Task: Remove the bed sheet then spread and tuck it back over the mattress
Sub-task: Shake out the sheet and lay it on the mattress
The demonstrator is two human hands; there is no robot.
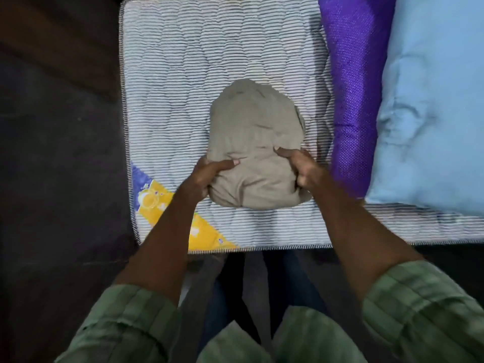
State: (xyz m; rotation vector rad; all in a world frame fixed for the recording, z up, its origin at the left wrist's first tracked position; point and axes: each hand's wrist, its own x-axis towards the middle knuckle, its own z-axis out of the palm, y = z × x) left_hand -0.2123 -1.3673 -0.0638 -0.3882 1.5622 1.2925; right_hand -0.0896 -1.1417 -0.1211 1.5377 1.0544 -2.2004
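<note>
Nearest the camera, two forearms in rolled green sleeves [146,318] reached forward over the mattress's near edge, converging on a bundled beige bed sheet [255,142]. The left hand [207,176] gripped the bundle's left flank, thumb laid across the top and fingers wrapped out of sight under the side. The right hand [305,170] grasped the right flank with its fingers curled into the cloth and knuckles turned outward, so each grip was clenched on the sheet rather than released. Held from both sides like this, the wad seemed ready either to be lifted or pulled open (a judgement, since nothing showed which).

The sheet itself sat bunched in a rounded heap on the bare mattress [183,74], nearer the near edge than the far one and roughly midway between the left edge and the pillows. It was clearly off the bed, so removal looked finished and the spreading not yet begun.

At the near-left corner a yellow and purple label [159,203] lay printed on the quilted striped ticking. Toward the right edge a purple dotted pillow [353,100] lay lengthwise, just beside the bundle, with a pale blue pillow [432,113] touching it further right. Both would likely need shifting before the sheet could cover that end.
</note>
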